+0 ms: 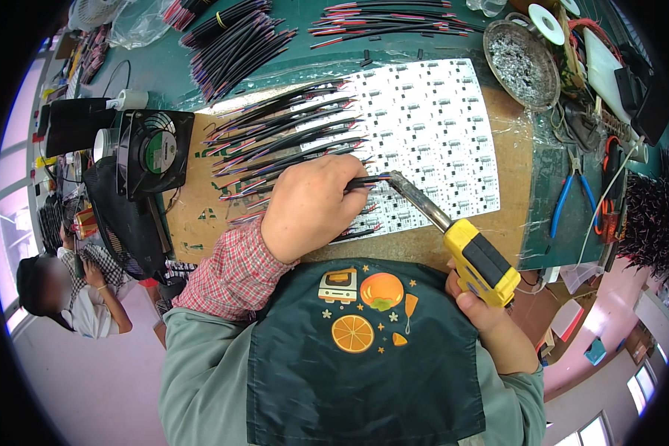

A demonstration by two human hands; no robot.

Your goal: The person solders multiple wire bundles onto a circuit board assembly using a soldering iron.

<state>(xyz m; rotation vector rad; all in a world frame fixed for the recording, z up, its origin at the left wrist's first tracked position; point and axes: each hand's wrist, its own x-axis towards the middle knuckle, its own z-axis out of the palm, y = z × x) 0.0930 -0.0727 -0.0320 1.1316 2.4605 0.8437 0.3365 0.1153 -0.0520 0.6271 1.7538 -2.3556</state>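
My left hand pinches a thin black cable near its end, over a white circuit-board panel printed with rows of small dark parts. My right hand is wrapped round the handle of a yellow and black soldering iron. The iron's tip meets, or nearly meets, the cable's end; I cannot tell if they touch. More black cables with red and blue wire ends lie in a row across the panel's left part. Some of them are hidden under my left hand.
A brown board lies under the panel. At left stands a black fan. Cable bundles lie at the back. A round metal dish, blue-handled pliers and a solder spool are at right. Another person sits far left.
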